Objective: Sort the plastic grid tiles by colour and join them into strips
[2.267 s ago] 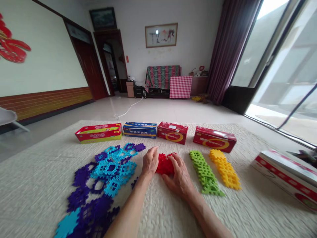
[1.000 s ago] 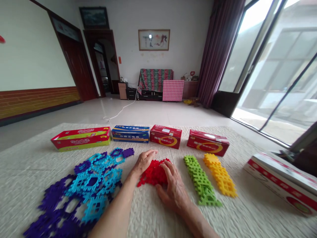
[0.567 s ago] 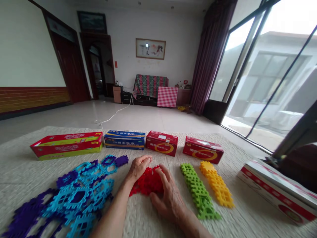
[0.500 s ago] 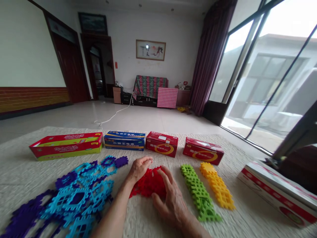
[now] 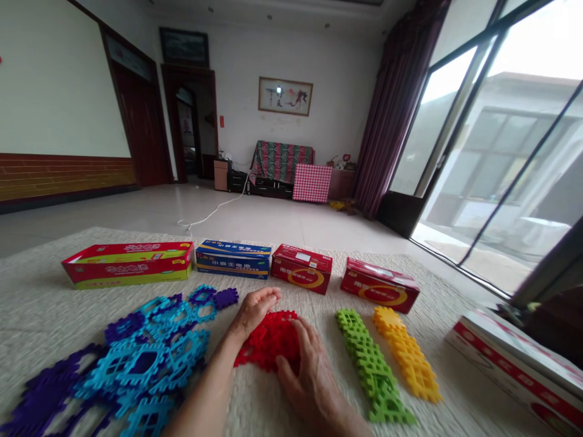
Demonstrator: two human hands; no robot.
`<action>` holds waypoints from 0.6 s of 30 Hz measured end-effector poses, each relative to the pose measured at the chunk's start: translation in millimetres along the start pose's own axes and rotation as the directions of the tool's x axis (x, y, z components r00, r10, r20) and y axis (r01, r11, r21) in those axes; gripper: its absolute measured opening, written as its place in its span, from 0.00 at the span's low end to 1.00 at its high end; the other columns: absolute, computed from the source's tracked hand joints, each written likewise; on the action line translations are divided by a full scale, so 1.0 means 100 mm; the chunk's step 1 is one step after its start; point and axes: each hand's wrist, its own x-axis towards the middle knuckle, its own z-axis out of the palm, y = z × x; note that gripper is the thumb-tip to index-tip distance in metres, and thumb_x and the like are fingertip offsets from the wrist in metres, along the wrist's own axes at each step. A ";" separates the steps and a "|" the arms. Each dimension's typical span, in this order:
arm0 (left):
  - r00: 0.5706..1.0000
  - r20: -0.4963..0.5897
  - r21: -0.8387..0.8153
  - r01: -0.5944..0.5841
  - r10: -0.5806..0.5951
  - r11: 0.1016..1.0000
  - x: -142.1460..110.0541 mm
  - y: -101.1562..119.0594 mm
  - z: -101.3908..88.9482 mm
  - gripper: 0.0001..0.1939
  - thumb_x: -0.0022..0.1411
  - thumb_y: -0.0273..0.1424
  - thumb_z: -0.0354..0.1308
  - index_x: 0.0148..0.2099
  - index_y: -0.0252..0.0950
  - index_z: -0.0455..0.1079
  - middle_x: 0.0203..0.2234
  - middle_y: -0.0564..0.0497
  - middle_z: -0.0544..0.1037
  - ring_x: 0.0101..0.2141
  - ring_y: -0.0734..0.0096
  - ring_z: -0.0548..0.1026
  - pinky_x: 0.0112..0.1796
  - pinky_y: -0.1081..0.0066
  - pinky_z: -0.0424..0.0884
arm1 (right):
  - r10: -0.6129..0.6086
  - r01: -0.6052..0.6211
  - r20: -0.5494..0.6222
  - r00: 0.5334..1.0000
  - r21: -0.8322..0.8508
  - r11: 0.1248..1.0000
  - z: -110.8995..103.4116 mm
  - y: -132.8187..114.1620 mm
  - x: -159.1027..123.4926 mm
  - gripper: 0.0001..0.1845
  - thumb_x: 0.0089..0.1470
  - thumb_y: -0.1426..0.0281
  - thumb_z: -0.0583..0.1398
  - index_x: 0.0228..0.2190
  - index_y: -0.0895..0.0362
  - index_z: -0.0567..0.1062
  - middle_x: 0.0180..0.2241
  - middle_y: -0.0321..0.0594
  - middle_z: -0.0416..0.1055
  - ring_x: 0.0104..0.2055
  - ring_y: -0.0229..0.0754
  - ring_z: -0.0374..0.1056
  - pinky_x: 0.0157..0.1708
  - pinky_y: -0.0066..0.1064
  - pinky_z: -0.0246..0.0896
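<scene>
A heap of red interlocking plastic pieces [image 5: 273, 340] lies on the pale quilted mat between my hands. My left hand [image 5: 257, 308] curves along its far left side, fingers extended and loosely together, with nothing visible in them. On the right, my right hand [image 5: 307, 370] rests against the heap, its thumb spread from its fingers; the fingertips touch the red pieces and partly hide them. Just beyond it lies a row of green pieces [image 5: 371, 361], then a row of yellow pieces [image 5: 407, 355]. Left of my forearm is a loose spread of light-blue pieces [image 5: 141, 358] and purple pieces [image 5: 48, 388].
Along the mat's far side stand a red-and-green box [image 5: 132, 264], a blue box [image 5: 233, 260], a red box [image 5: 300, 267] and another red box [image 5: 380, 283]. A white-and-red carton [image 5: 519, 370] sits at the right. A white cord [image 5: 214, 212] runs over the floor behind.
My right hand has shifted slightly left, pressing the red heap closer together. My left hand stays almost in place. The view has turned slightly.
</scene>
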 end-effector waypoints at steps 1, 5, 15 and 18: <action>1.000 -0.003 -0.020 0.009 -0.009 1.000 -0.01 0.00 -0.02 0.19 0.54 0.39 0.56 0.44 0.34 0.75 0.38 0.45 0.81 0.40 0.62 0.77 0.39 0.67 0.72 | -0.004 0.004 -0.013 1.000 0.001 1.000 0.02 -0.01 -0.01 0.35 0.47 0.73 0.58 0.58 0.56 0.57 0.59 0.54 0.59 0.61 0.58 0.57 0.56 0.56 0.59; 1.000 0.000 -0.068 0.028 -0.028 0.997 -0.08 0.01 -0.07 0.18 0.54 0.39 0.57 0.43 0.35 0.75 0.38 0.45 0.81 0.39 0.61 0.78 0.41 0.65 0.72 | -0.009 0.009 -0.024 1.000 0.012 1.000 0.02 -0.02 -0.04 0.33 0.50 0.72 0.58 0.58 0.55 0.57 0.59 0.53 0.58 0.62 0.58 0.55 0.57 0.57 0.57; 0.991 0.127 -0.040 0.056 -0.051 0.998 -0.02 0.07 -0.14 0.18 0.55 0.41 0.56 0.42 0.36 0.77 0.38 0.45 0.81 0.42 0.58 0.78 0.44 0.62 0.73 | 0.009 -0.009 0.004 1.000 0.074 0.997 -0.08 -0.09 0.02 0.32 0.49 0.72 0.58 0.56 0.54 0.58 0.58 0.51 0.59 0.59 0.56 0.57 0.57 0.54 0.58; 0.987 0.158 -0.023 0.043 -0.039 0.999 0.06 0.07 -0.10 0.16 0.55 0.39 0.57 0.42 0.37 0.77 0.38 0.44 0.81 0.41 0.59 0.78 0.42 0.64 0.74 | 0.013 -0.012 -0.010 1.000 0.079 0.997 -0.08 -0.08 0.02 0.32 0.49 0.71 0.58 0.56 0.54 0.58 0.57 0.51 0.60 0.59 0.56 0.58 0.56 0.53 0.60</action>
